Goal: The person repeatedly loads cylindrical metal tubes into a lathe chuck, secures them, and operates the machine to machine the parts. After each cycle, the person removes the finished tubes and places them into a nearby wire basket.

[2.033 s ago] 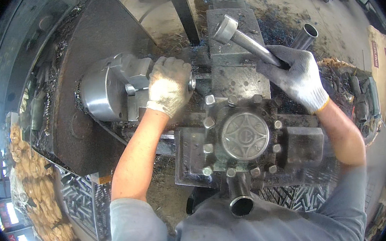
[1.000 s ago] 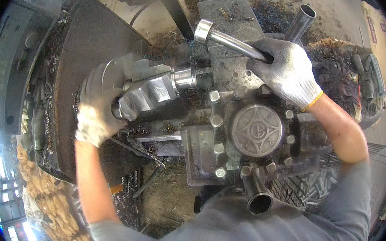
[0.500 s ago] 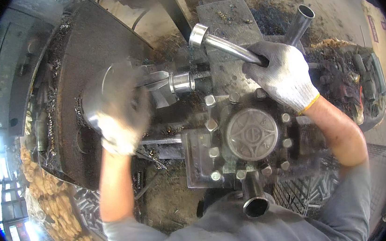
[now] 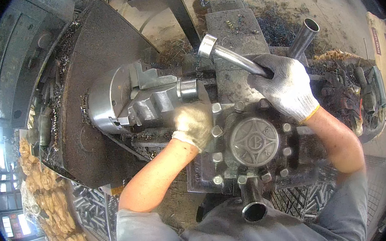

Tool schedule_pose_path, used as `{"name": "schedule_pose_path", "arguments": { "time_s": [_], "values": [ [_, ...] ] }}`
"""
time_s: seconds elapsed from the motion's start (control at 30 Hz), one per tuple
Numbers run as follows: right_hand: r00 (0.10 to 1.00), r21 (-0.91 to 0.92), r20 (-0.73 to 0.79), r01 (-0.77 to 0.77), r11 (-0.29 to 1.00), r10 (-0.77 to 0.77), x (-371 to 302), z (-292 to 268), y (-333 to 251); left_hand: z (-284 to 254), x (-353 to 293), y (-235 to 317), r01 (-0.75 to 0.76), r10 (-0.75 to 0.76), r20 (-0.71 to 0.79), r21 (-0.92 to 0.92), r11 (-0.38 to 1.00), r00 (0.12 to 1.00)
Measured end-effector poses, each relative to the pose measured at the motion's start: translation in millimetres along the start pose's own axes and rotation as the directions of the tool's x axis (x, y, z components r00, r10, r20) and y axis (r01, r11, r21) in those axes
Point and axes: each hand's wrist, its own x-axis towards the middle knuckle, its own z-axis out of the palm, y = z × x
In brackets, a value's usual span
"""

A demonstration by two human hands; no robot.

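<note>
My right hand (image 4: 280, 80), in a white glove with a grey coated palm, is closed around a steel bar (image 4: 236, 60) that ends in a wider shiny round head (image 4: 207, 46). The bar slants up and left over the machine. My left hand (image 4: 194, 124), gloved too, is by the end of a short shiny metal sleeve (image 4: 187, 87); motion blurs its fingers, and whether they touch the sleeve is unclear. Stepped jaws (image 4: 151, 101) of the lathe chuck (image 4: 104, 101) surround the sleeve's left end.
A bolted square tool post (image 4: 254, 141) stands before me, with tube handles at its upper right (image 4: 304, 38) and near side (image 4: 254, 210). Dirty gloves and tools (image 4: 347, 90) lie at right. Metal pieces fill a bin (image 4: 91, 208) at lower left. Swarf litters the floor.
My left hand has moved from over the chuck rightward to the sleeve's end, uncovering the chuck and jaws. The right hand keeps the bar; the view has shifted slightly.
</note>
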Motion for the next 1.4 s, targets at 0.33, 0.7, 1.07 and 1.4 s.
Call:
{"name": "schedule_pose_path", "arguments": {
  "time_s": [0.33,0.7,1.07,1.4],
  "values": [
    [0.993,0.014,-0.085,0.081,0.997,-0.079,0.2,5.4,5.7,-12.7,-3.4,-14.0,-0.101,0.095,-0.132,-0.043,0.994,0.987],
    [0.994,0.021,-0.067,0.086,0.996,-0.085,0.4,4.5,7.7,-23.4,-4.6,-5.9,-0.026,0.036,0.065,-0.145,0.989,0.997],
    [0.995,0.008,-0.052,0.081,0.997,-0.08,1.2,5.4,8.9,-36.5,-5.9,-15.3,-0.07,0.057,-0.056,-0.281,0.957,0.997],
    [1.0,0.045,0.024,0.016,0.999,-0.017,2.7,0.9,6.0,-75.4,-34.9,-52.8,-0.134,-0.122,-0.506,-0.44,0.888,0.854]
  ]
}}
